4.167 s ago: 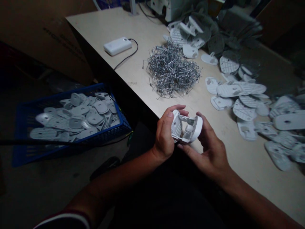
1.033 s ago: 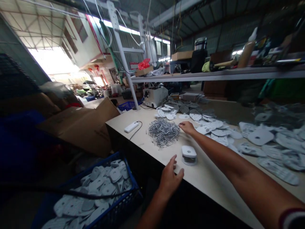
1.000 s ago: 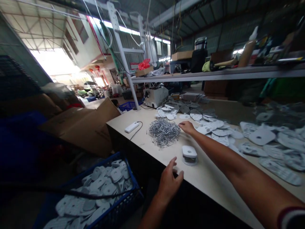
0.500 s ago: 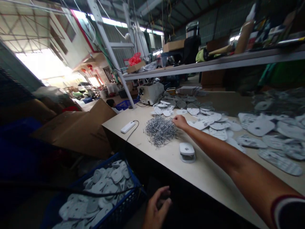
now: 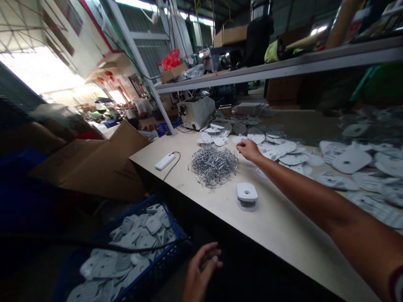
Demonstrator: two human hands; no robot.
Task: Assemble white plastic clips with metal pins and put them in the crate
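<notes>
My right hand [image 5: 248, 150] reaches over the table [image 5: 201, 199], just right of a heap of small metal pins [image 5: 214, 165]. Its fingertips are pinched together; whatever they hold, if anything, is too small to make out. Below the table's front edge, my left hand [image 5: 203, 266] hangs with curled fingers apart and nothing visible in it. A white and grey clip-like piece [image 5: 247, 193] stands on the table in front of the heap. Flat grey-white pieces [image 5: 285, 149] lie spread behind and to the right of my right hand.
A blue crate [image 5: 179, 228] full of grey-white pieces sits at the lower left. A white power bank [image 5: 165, 161] with a cable lies on the table's left. An open cardboard box [image 5: 103, 163] stands left. A shelf [image 5: 270, 73] crosses above the table.
The view has shifted slightly. My right hand has moved a little away from the pin heap, its fingers still pinched. My left hand's fingers have drawn slightly closer together.
</notes>
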